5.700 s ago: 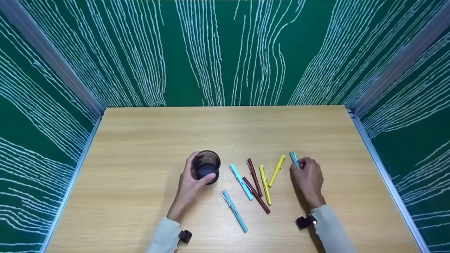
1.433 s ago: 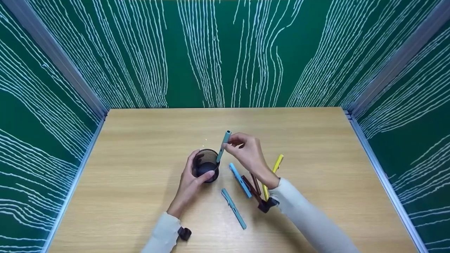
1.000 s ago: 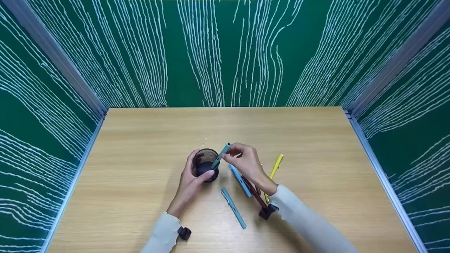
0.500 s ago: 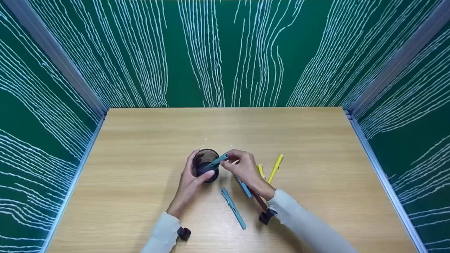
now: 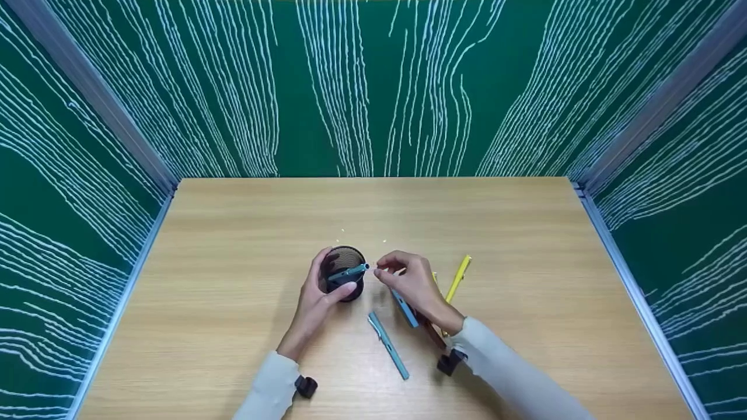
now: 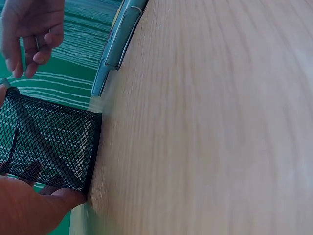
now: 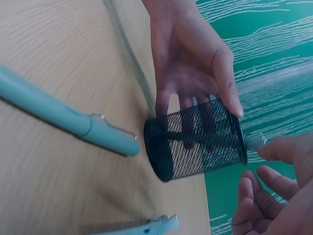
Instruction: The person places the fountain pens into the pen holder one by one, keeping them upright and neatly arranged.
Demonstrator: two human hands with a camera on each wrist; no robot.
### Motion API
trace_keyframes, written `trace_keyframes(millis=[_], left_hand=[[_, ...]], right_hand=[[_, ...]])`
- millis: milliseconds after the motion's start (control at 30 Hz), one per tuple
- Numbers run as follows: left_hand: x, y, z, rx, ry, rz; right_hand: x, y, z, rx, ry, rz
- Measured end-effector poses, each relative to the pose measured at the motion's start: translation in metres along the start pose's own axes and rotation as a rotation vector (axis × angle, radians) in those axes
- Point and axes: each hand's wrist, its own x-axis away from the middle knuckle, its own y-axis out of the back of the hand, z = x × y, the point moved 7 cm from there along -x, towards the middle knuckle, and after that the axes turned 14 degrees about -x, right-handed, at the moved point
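Note:
My left hand (image 5: 315,300) grips a black mesh pen cup (image 5: 348,255), thumb on its near side and fingers round the far side. A teal pen (image 5: 348,272) leans inside the cup, its upper end sticking out over the right rim. Just right of that end is my right hand (image 5: 415,284), fingers loosely bent; the head view shows a small gap between fingertips and pen. In the right wrist view, the mesh cup (image 7: 195,142) stands on the table with the pen's end (image 7: 254,142) beside a digit of the right hand (image 7: 288,196).
Another teal pen (image 5: 388,345) lies in front of the cup. Under the right forearm are a light blue pen (image 5: 404,308) and partly hidden brown pens (image 5: 435,336). A yellow pen (image 5: 459,277) lies to the right. Green walls with white lines enclose the wooden table (image 5: 233,233).
The right hand picked up the teal pen at the right, brought it left and lowered it into the cup. It has now let go and drawn slightly away. The left hand keeps holding the cup.

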Motion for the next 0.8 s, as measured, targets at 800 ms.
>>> trace_keyframes(millis=[800], left_hand=[[0.002, 0.0, 0.0, 0.011, 0.0, 0.001]], right_hand=[[0.024, 0.103, -0.05, 0.017, -0.169, -0.21]])
